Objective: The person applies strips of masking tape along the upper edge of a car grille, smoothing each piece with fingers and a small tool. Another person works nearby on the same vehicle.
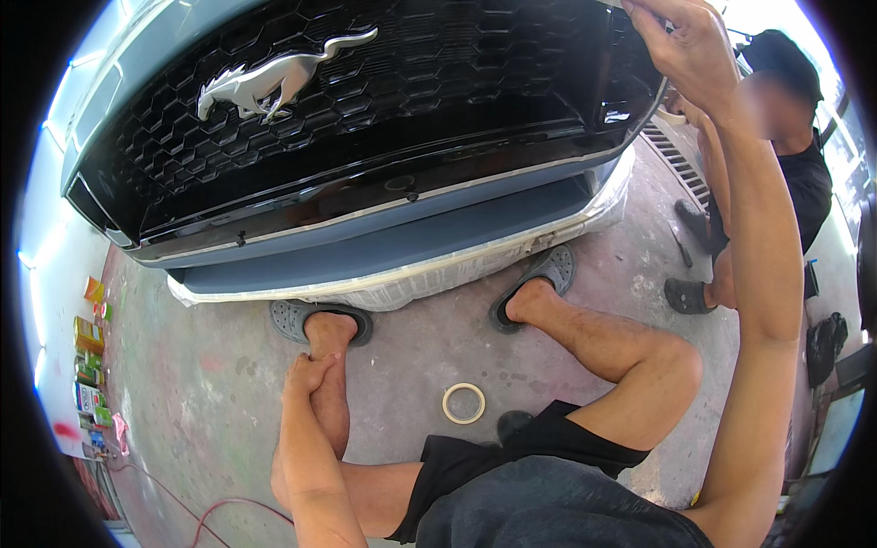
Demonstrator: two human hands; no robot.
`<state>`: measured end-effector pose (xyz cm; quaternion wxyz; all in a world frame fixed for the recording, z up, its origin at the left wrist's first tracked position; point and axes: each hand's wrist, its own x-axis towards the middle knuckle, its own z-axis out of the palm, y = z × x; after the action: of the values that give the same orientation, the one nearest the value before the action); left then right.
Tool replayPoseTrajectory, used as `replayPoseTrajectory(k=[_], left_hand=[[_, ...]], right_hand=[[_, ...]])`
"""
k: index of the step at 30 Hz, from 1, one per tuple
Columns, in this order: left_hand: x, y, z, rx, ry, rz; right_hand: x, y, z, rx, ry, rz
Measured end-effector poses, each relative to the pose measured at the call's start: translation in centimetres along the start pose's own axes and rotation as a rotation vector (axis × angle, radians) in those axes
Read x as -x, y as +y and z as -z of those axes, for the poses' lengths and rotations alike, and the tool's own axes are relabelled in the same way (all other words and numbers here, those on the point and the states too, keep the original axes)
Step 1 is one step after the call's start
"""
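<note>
- Right hand (pixel 690 46): raised to the upper corner of the car's black honeycomb grille (pixel 411 100), fingers drawn together; what they pinch, I cannot tell.
- Left hand (pixel 306 374): curled against the left shin (pixel 333 420), probably for balance; grip unclear.
- Masking-tape roll (pixel 446 403): flat on the floor between the legs, presumably for easy reach.
- Masking sheet (pixel 402 292): along the bumper's (pixel 365 251) lower edge, likely as a shield.
- Cans (pixel 89 338): along the left wall, contents hidden.
</note>
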<state>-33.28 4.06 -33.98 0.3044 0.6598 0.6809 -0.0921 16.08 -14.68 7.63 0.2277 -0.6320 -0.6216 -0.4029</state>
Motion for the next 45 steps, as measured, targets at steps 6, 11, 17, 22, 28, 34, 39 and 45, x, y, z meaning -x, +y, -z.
replayPoseTrajectory(k=[6,11,17,22,28,34,39,45], left_hand=[[-0.8,-0.9,-0.3,0.021,-0.009,-0.014],[-0.7,-1.2,-0.4,0.021,0.017,-0.011],[-0.3,-0.1,-0.2,0.041,0.007,-0.034],[-2.1,-1.9,-0.9,0.024,-0.008,-0.033],[-1.6,-1.3,-0.8,0.008,0.013,-0.05],[-1.5,-1.0,-0.7,-0.006,0.0,-0.038],[-2.4,-2.1,-1.1,0.012,0.001,-0.033],[-2.2,-1.6,-1.1,0.013,0.02,-0.057]], right_hand=[[0.6,-0.5,0.8,0.039,0.06,0.033],[3.8,2.2,-0.4,-0.101,0.123,0.061],[5.4,-0.3,-4.1,-0.469,0.129,-0.227],[5.6,-4.4,-8.6,-0.901,0.25,-0.44],[5.4,-8.9,-12.5,-1.416,0.479,-0.738],[2.2,-9.6,-12.7,-1.628,0.865,-0.741],[-1.8,-10.7,-13.0,-1.781,1.034,-0.956],[-3.6,-10.6,-12.6,-1.891,1.107,-0.986]])
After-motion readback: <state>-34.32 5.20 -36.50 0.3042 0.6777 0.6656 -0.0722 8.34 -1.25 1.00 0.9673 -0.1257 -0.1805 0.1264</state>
